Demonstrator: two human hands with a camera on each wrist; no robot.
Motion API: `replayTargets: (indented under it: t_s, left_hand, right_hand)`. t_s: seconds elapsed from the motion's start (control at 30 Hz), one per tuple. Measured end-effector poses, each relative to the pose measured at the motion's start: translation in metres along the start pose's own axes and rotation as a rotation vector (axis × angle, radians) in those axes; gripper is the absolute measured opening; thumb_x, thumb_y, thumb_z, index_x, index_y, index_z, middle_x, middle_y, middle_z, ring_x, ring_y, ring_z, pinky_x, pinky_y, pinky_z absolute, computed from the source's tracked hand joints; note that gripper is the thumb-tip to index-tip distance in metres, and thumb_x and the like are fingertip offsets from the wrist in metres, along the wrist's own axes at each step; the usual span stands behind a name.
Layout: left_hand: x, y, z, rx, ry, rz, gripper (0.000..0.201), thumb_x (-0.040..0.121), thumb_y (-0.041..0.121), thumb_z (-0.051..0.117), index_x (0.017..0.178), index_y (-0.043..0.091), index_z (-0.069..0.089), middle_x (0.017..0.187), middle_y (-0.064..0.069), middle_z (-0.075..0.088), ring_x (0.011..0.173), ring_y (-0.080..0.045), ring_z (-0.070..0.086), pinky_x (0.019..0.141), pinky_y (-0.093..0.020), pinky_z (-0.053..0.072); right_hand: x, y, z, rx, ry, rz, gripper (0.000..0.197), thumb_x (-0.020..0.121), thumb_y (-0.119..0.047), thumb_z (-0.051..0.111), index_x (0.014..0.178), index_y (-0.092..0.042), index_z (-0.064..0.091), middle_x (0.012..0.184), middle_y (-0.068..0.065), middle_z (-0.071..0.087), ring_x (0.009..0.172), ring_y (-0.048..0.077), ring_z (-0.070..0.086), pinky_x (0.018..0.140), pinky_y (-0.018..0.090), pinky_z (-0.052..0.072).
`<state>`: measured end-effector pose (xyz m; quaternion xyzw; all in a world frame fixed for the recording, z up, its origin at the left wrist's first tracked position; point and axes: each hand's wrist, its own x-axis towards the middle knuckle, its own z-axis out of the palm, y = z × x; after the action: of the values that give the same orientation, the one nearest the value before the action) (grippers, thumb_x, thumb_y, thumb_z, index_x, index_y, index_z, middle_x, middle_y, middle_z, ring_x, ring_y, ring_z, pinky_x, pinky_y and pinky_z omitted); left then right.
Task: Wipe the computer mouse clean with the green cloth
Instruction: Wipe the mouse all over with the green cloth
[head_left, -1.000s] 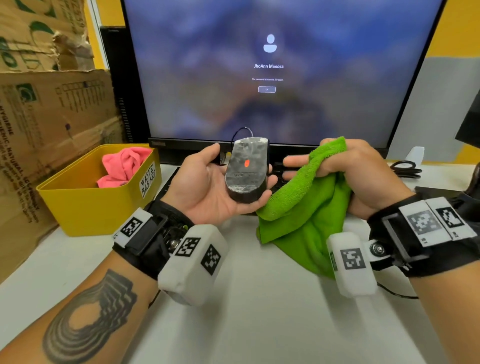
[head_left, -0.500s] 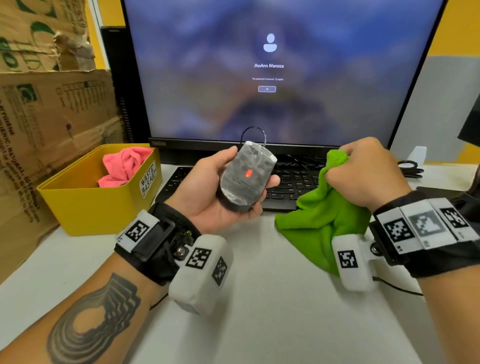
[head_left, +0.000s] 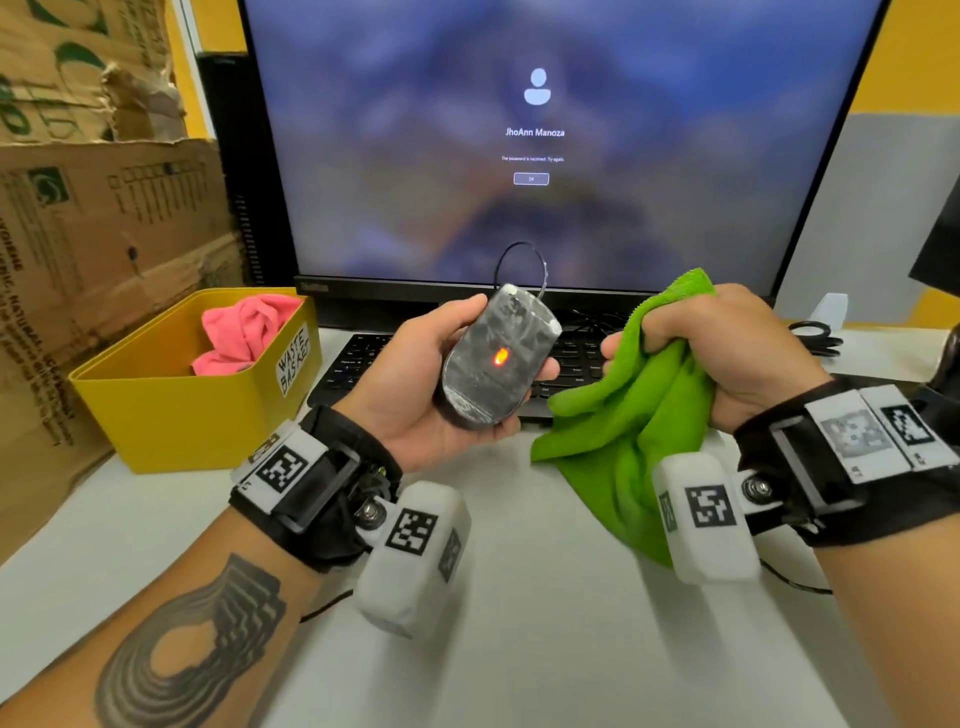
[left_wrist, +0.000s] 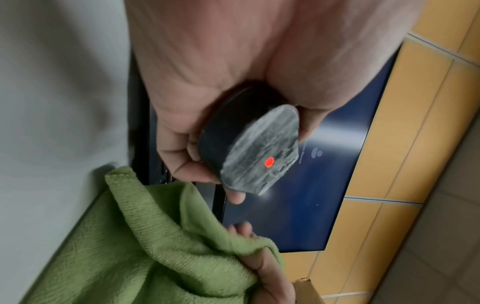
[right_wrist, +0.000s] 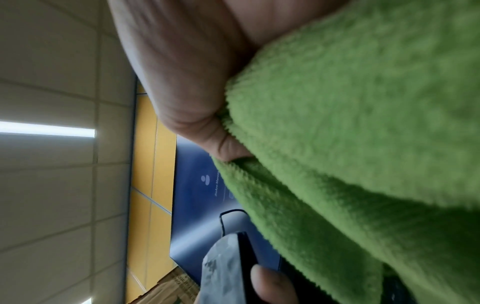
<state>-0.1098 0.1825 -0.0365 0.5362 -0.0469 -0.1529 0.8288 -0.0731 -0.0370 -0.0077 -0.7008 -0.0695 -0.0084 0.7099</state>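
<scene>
My left hand (head_left: 447, 379) holds a black wired computer mouse (head_left: 496, 358) upside down above the keyboard, thumb on one side and fingertips curled round the other. Its grey, smeared underside with a glowing red sensor faces me; the left wrist view shows the same mouse (left_wrist: 255, 152) in the left hand (left_wrist: 207, 131). My right hand (head_left: 727, 348) grips a bunched green cloth (head_left: 628, 415) just right of the mouse, a small gap apart. The cloth hangs down to the desk. In the right wrist view the green cloth (right_wrist: 363, 144) fills most of the frame, with the mouse (right_wrist: 226, 265) below.
A lit monitor (head_left: 535, 145) stands behind the hands, with a black keyboard (head_left: 358, 364) under them. A yellow bin (head_left: 176, 410) labelled waste basket holds a pink cloth (head_left: 244, 332) at the left. Cardboard boxes (head_left: 93, 218) stand far left. Scissors (head_left: 815, 332) lie at the right.
The right hand pulled the cloth away from the mouse to the right, then bunched it in a fist. The left hand tilted the mouse and raised it slightly.
</scene>
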Motion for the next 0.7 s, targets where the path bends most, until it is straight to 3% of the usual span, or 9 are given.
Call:
replayTargets:
  t_s: [0.07, 0.13, 0.2, 0.27, 0.37, 0.43, 0.53, 0.63, 0.7]
  left_hand:
    - [0.001, 0.000, -0.001, 0.028, 0.003, 0.015, 0.049, 0.102, 0.049, 0.043, 0.112, 0.013, 0.075, 0.099, -0.018, 0.074, 0.077, -0.023, 0.057, 0.067, -0.034, 0.040]
    - [0.001, 0.000, -0.002, 0.051, 0.011, 0.025, 0.048, 0.102, 0.049, 0.044, 0.111, 0.014, 0.076, 0.099, -0.018, 0.075, 0.076, -0.023, 0.058, 0.067, -0.035, 0.039]
    - [0.000, 0.000, -0.003, 0.059, 0.012, 0.028, 0.047, 0.102, 0.049, 0.045, 0.112, 0.014, 0.075, 0.099, -0.018, 0.075, 0.077, -0.023, 0.059, 0.068, -0.035, 0.040]
    - [0.000, 0.000, -0.004, 0.055, 0.007, 0.026, 0.047, 0.101, 0.049, 0.046, 0.112, 0.014, 0.075, 0.100, -0.018, 0.075, 0.076, -0.023, 0.060, 0.067, -0.035, 0.040]
    - [0.000, 0.001, -0.004, 0.052, 0.007, 0.029, 0.047, 0.100, 0.049, 0.047, 0.111, 0.014, 0.075, 0.100, -0.019, 0.074, 0.075, -0.024, 0.060, 0.066, -0.034, 0.041]
    - [0.000, 0.001, -0.003, 0.050, 0.007, 0.033, 0.046, 0.100, 0.050, 0.047, 0.110, 0.014, 0.075, 0.098, -0.019, 0.074, 0.074, -0.024, 0.060, 0.065, -0.034, 0.041]
    - [0.000, 0.000, -0.002, 0.042, -0.002, 0.034, 0.047, 0.101, 0.051, 0.046, 0.108, 0.015, 0.076, 0.096, -0.018, 0.074, 0.072, -0.023, 0.061, 0.064, -0.033, 0.040]
    - [0.000, -0.001, 0.000, 0.020, -0.020, 0.031, 0.048, 0.102, 0.052, 0.044, 0.107, 0.016, 0.075, 0.095, -0.016, 0.073, 0.073, -0.022, 0.060, 0.063, -0.032, 0.043]
    - [0.000, -0.001, 0.002, 0.002, -0.031, 0.017, 0.046, 0.101, 0.053, 0.044, 0.104, 0.017, 0.074, 0.094, -0.013, 0.071, 0.076, -0.023, 0.061, 0.060, -0.030, 0.049]
  right_hand:
    - [0.001, 0.002, 0.000, -0.017, 0.012, -0.047, 0.039, 0.075, 0.022, 0.042, 0.052, -0.002, 0.063, 0.058, 0.017, 0.065, 0.051, 0.030, 0.059, 0.060, 0.039, 0.055]
    - [0.003, 0.005, -0.001, -0.034, 0.047, -0.057, 0.040, 0.069, 0.023, 0.044, 0.046, -0.005, 0.061, 0.058, 0.019, 0.057, 0.054, 0.028, 0.052, 0.063, 0.039, 0.046]
    - [0.002, 0.004, 0.000, 0.011, 0.037, -0.062, 0.007, 0.060, 0.017, 0.050, 0.063, 0.015, 0.056, 0.070, 0.022, 0.050, 0.062, 0.030, 0.048, 0.066, 0.044, 0.041]
    - [0.005, 0.004, -0.003, 0.047, 0.009, -0.073, 0.033, 0.052, 0.012, 0.057, 0.081, 0.026, 0.050, 0.078, 0.022, 0.048, 0.066, 0.033, 0.048, 0.067, 0.047, 0.041]
    - [-0.005, -0.003, -0.001, 0.079, -0.164, -0.104, 0.022, 0.072, 0.018, 0.059, 0.090, 0.029, 0.053, 0.074, 0.027, 0.056, 0.056, 0.037, 0.063, 0.063, 0.054, 0.057]
    - [-0.010, -0.003, 0.001, 0.078, -0.220, -0.146, 0.021, 0.080, 0.015, 0.059, 0.094, 0.030, 0.053, 0.074, 0.030, 0.063, 0.060, 0.042, 0.068, 0.067, 0.060, 0.060]
    - [-0.008, 0.000, 0.006, 0.020, -0.141, -0.356, 0.016, 0.080, -0.001, 0.071, 0.091, 0.010, 0.072, 0.077, 0.026, 0.071, 0.068, 0.040, 0.071, 0.072, 0.054, 0.061]
    - [-0.007, 0.005, 0.012, -0.270, -0.071, -0.597, 0.008, 0.078, -0.019, 0.075, 0.083, -0.017, 0.079, 0.085, 0.006, 0.074, 0.075, 0.018, 0.068, 0.074, 0.033, 0.056]
    - [-0.008, 0.009, 0.017, -0.413, -0.100, -0.688, 0.010, 0.079, -0.022, 0.073, 0.088, -0.024, 0.078, 0.092, -0.003, 0.070, 0.082, 0.007, 0.066, 0.079, 0.023, 0.051]
